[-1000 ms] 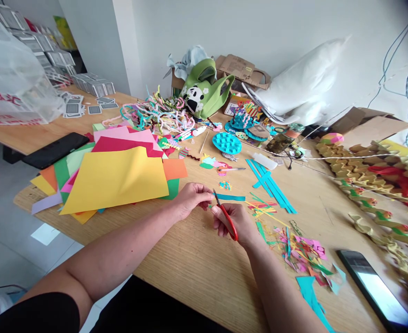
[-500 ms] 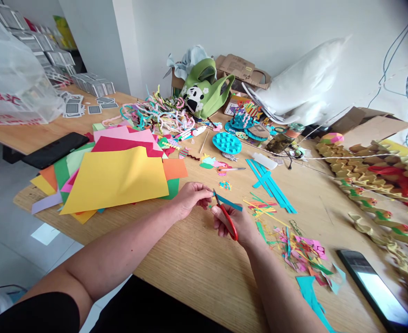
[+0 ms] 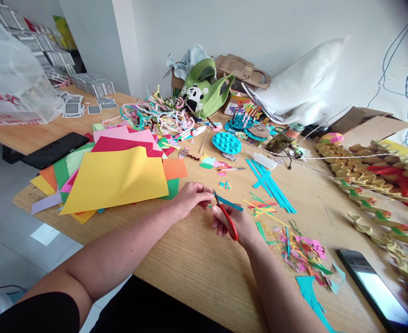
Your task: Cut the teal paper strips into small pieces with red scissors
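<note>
In front of me my left hand (image 3: 194, 199) pinches the end of a narrow blue paper strip (image 3: 232, 204). My right hand (image 3: 235, 226) is closed around the red handles of a pair of scissors (image 3: 228, 218). The scissor blades point up and left and meet the strip close to my left fingertips. The strip's free end slants down to the right, over my right hand. Small blue snippets (image 3: 225, 185) lie on the table just beyond my hands.
A stack of coloured paper (image 3: 120, 180) lies to the left. Blue strips (image 3: 271, 187) and mixed scraps (image 3: 304, 254) cover the right, near a phone (image 3: 374, 286). A round blue paper piece (image 3: 226, 143), pipe cleaners (image 3: 155, 113) and a green panda bag (image 3: 206, 90) stand farther back.
Almost nothing differs. The blue strip and my left fingertips have shifted very slightly to the right; the scissors stay in my right hand at the same place.
</note>
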Motion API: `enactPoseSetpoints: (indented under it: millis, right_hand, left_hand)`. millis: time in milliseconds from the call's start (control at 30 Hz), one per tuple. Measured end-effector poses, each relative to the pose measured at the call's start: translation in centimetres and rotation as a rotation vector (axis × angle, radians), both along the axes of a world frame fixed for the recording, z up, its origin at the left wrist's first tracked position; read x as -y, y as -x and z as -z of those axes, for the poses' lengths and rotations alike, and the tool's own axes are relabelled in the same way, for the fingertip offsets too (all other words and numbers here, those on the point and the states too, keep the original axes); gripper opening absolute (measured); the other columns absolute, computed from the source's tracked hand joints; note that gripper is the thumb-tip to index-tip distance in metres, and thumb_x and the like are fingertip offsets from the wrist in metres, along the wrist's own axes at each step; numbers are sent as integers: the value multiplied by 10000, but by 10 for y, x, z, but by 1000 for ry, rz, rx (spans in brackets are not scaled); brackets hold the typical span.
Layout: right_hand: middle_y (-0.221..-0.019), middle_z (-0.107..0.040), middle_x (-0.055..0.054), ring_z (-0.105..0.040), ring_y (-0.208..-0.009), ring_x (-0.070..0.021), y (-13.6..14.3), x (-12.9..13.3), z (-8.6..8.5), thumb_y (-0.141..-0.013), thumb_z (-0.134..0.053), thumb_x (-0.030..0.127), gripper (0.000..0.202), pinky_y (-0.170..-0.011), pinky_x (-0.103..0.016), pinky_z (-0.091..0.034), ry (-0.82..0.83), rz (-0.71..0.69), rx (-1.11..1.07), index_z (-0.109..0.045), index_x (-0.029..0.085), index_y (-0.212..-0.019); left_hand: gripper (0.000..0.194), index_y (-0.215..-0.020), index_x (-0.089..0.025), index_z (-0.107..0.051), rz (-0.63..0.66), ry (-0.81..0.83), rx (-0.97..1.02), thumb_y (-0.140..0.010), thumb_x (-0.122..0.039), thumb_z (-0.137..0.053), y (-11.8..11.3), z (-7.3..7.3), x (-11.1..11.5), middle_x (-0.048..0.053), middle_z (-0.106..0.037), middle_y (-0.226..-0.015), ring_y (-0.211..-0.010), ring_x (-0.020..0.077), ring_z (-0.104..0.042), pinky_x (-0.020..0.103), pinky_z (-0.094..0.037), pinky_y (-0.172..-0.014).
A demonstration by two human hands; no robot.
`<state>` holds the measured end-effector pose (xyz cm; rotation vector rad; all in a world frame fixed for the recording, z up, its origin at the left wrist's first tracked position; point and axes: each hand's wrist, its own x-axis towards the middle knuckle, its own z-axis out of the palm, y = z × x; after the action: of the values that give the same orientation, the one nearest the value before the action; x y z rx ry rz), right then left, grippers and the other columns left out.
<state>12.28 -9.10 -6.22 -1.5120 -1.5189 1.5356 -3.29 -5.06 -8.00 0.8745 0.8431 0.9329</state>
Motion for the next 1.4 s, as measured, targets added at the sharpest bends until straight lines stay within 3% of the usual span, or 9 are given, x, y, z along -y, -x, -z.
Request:
enactPoseSetpoints:
  millis: [333,733,1400]
  right_hand:
    - [-514,-604,-21,-560,-396,-111,1,0,-4,-646,-652,655,517,-387,-204,-440,13,-10,-25,-574,148,-583]
    - [-453,-578,-13,-528,-333,-102,-1,-1,0,-642,-687,614,496,-318,-179,-371,2,4,-22,-555,150,-528]
    - [-456,-594,-17,-527,-328,-110,-2,0,-1,-640,-707,581,458,-308,-181,-363,-5,19,-20,-561,157,-549]
  left_hand:
    - [164,-643,-108,-613,16,1,-3,-591,-228,-711,1,0,0,1,-574,-551,-500,81,-512,213,-409,-492]
    - [165,-650,-109,-616,15,-1,1,-581,-227,-709,0,0,0,-7,-570,-545,-497,80,-508,218,-416,-492]
    - [150,-641,-103,-614,29,-9,5,-586,-210,-705,1,1,-2,-11,-562,-541,-486,74,-507,207,-418,-470]
